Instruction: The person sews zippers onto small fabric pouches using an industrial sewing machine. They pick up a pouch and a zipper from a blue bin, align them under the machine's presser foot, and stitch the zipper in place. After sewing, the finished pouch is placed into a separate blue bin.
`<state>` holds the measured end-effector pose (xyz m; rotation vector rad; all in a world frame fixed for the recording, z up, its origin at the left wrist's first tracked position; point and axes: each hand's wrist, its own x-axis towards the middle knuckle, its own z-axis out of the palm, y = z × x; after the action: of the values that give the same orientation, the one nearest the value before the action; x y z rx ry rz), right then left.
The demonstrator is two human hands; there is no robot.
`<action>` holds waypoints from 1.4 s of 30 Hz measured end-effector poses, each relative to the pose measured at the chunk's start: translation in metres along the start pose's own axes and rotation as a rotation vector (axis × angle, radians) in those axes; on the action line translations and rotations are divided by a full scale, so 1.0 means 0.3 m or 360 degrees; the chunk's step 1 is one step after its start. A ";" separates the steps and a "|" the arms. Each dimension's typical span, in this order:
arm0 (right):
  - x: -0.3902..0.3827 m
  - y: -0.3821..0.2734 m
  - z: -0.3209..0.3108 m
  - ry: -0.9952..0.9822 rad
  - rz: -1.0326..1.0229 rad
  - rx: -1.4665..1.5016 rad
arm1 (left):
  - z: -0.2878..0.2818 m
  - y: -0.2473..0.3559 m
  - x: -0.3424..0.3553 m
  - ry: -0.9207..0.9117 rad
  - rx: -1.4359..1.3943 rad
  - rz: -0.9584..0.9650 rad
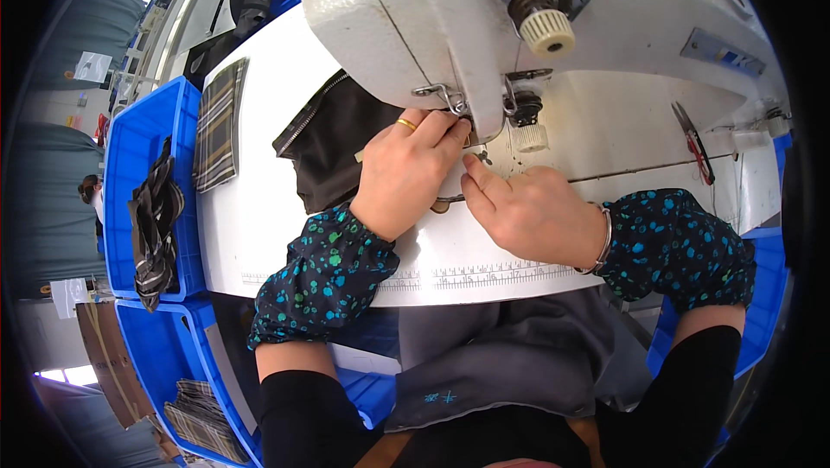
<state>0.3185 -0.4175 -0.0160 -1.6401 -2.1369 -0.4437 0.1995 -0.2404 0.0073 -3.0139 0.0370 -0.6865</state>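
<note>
Beneath the white sewing machine head (pixel 389 10), a black fabric piece with a zipper edge (pixel 333 144) lies on the white table. My left hand (pixel 405 174), a ring on one finger, rests over the fabric's right end. Its fingertips are pressed together at the presser foot, closed on the fabric; the needle point is hidden behind them. Just right of it, my right hand (pixel 532 213) has its fingers bent and drawn together, tips close to the left fingertips. Anything between the right fingers is too small or hidden to make out.
Red-handled scissors (pixel 694 144) lie on the right of the table. Folded plaid fabric (pixel 221 127) lies at its left edge. Blue bins (pixel 192 209) with plaid and dark pieces stand at the left; another blue bin (pixel 772 295) is at the right. A ruler strip (pixel 493 279) runs along the front.
</note>
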 end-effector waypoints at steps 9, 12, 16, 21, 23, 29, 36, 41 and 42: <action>0.003 0.005 0.006 0.0092 -0.0015 0.0059 | -0.044 -0.034 -0.020 -0.0065 0.0009 -0.0128; 0.001 0.009 0.024 0.0108 -0.0021 0.0031 | -0.093 -0.077 -0.040 -0.0327 0.0137 -0.0122; 0.009 0.013 0.018 -0.0004 0.0033 0.0046 | -0.146 -0.050 -0.012 -0.0686 -0.0172 -0.0270; 0.013 0.009 0.004 0.0106 -0.0106 -0.0068 | -0.166 -0.043 0.020 -0.0915 -0.1164 -0.0501; 0.022 0.004 -0.002 0.0140 -0.0192 -0.0143 | -0.129 -0.064 -0.009 -0.0881 -0.1541 -0.0669; 0.002 -0.012 0.026 0.0162 -0.0371 -0.0114 | -0.159 0.030 0.021 -0.0825 -0.0808 -0.0584; 0.016 -0.054 0.018 0.0221 -0.0443 -0.0185 | -0.156 0.076 0.008 -0.0740 0.0073 -0.0146; 0.012 -0.064 0.019 0.0195 -0.0393 -0.0200 | -0.143 0.095 0.000 -0.0748 0.0076 -0.0104; 0.011 -0.066 0.020 0.0184 -0.0389 -0.0164 | -0.138 0.100 -0.004 -0.0742 0.0077 -0.0093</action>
<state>0.2978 -0.4169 -0.0195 -1.3723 -2.2681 -0.7154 0.1800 -0.2721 0.0425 -3.0519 -0.0847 0.0249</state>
